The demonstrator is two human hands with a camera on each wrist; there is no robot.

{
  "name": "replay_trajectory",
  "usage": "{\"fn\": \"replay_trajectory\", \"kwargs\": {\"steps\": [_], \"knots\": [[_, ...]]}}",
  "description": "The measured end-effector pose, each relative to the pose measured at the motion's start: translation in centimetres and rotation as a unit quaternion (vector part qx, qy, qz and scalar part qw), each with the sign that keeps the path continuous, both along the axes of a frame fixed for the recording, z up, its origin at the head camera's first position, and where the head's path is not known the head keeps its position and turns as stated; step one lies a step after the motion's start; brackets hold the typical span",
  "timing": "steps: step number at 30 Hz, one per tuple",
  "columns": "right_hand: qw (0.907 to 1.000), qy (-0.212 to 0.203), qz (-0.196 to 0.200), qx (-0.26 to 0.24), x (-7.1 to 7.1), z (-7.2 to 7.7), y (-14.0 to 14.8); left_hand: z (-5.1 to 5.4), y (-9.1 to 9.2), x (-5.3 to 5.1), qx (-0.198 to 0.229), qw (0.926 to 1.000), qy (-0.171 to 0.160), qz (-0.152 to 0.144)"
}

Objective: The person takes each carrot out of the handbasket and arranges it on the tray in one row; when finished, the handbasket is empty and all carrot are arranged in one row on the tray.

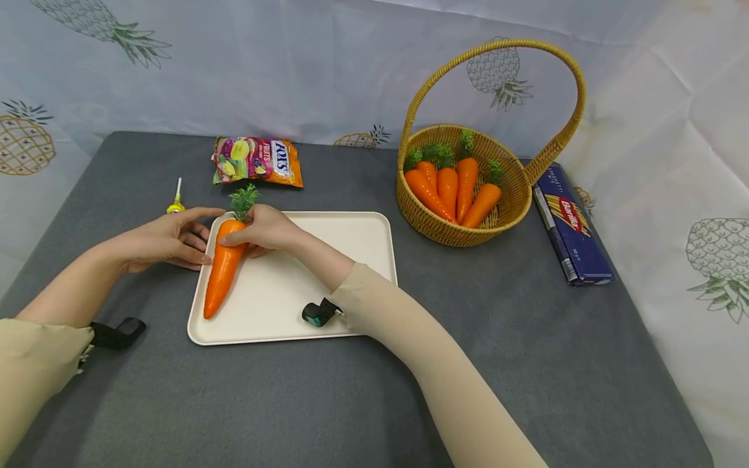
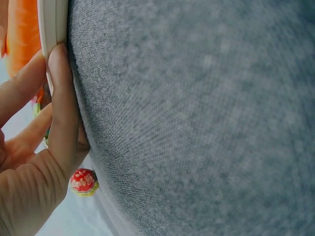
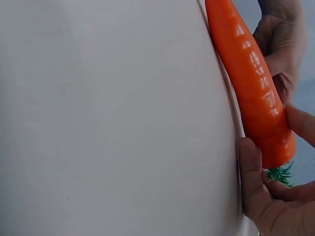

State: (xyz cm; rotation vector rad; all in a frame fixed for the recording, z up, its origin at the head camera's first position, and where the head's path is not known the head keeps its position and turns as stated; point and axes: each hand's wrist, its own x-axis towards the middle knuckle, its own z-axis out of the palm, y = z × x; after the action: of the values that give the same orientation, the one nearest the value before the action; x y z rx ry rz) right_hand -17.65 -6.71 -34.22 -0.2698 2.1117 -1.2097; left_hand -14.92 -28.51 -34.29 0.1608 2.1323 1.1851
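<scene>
A cream tray (image 1: 316, 286) lies on the grey table, and an orange carrot (image 1: 224, 270) with a green top lies along its left side. My right hand (image 1: 264, 229) pinches the carrot near its leafy end; in the right wrist view, thumb and finger sit on either side of the carrot (image 3: 256, 93). My left hand (image 1: 170, 239) holds the tray's left rim. The left wrist view shows fingers of the left hand (image 2: 44, 118) pinching the edge of the tray (image 2: 54, 24).
A wicker basket (image 1: 433, 227) with several carrots stands at the back right, beside a blue pasta box (image 1: 570, 224). At the back left lie a colourful candy bag (image 1: 257, 160) and a lollipop (image 1: 175, 207), the latter close to my left hand.
</scene>
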Motion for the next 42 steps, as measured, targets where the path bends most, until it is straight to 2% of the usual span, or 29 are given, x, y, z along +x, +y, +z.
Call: {"fn": "replay_trajectory", "kwargs": {"steps": [20, 29, 36, 42], "knots": [[0.999, 0.037, 0.007, 0.025, 0.0, 0.2, -0.1, -0.1, 0.1, -0.1, 0.004, 1.0, 0.002, -0.003], [0.9991, 0.035, 0.005, 0.023, 0.1, 0.3, 0.2, -0.2, 0.3, -0.1, -0.004, 1.0, -0.002, -0.002], [0.9985, 0.036, 0.003, 0.041, -0.2, 0.7, 0.9, -0.1, 0.2, -0.1, 0.0, 1.0, -0.002, -0.003], [0.9977, 0.055, 0.001, 0.039, -0.6, 1.1, 1.7, 0.0, 0.1, 0.0, 0.003, 1.0, -0.001, -0.001]]}}
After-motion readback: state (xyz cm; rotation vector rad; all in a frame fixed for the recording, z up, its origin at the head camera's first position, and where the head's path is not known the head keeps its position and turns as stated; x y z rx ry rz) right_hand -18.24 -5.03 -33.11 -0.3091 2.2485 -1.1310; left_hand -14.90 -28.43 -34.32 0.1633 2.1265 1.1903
